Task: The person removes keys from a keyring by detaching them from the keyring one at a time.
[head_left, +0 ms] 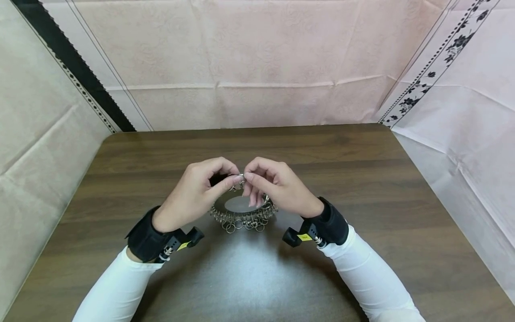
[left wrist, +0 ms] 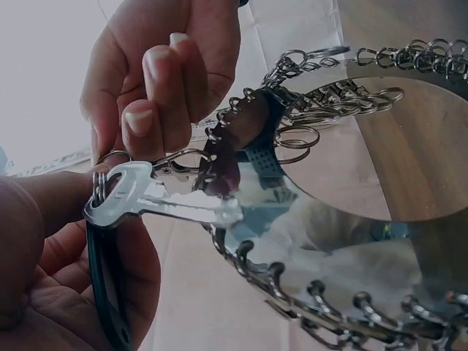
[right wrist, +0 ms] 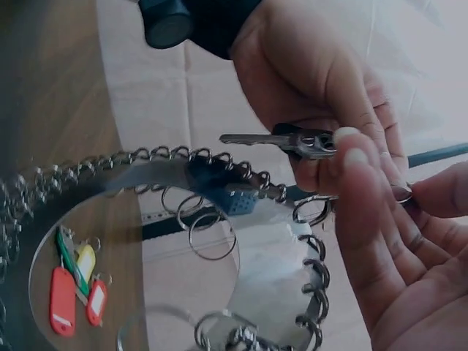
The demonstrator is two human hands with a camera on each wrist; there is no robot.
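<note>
Both hands meet above a shiny round metal band (head_left: 249, 219) edged with many small clasps and loops. My left hand (head_left: 197, 192) holds a silver key (left wrist: 183, 208) with a dark tag (left wrist: 102, 285) on a split ring (left wrist: 99, 189). Opposite it, my right hand (head_left: 279, 188) pinches the thin metal ring by the key, its other fingers curled below. A small clasp (left wrist: 183, 157) reaches from the band's edge to the fingertips. Whether the key's ring is hooked into that clasp, I cannot tell.
Several loose split rings (head_left: 237, 226) hang from the band's near side. Through its opening, red (right wrist: 62, 300), yellow (right wrist: 85, 262) and green (right wrist: 69, 256) key tags show in the right wrist view. Brown wooden tabletop (head_left: 362, 250) lies beneath, with pale cloth (head_left: 261, 53) behind and beside it.
</note>
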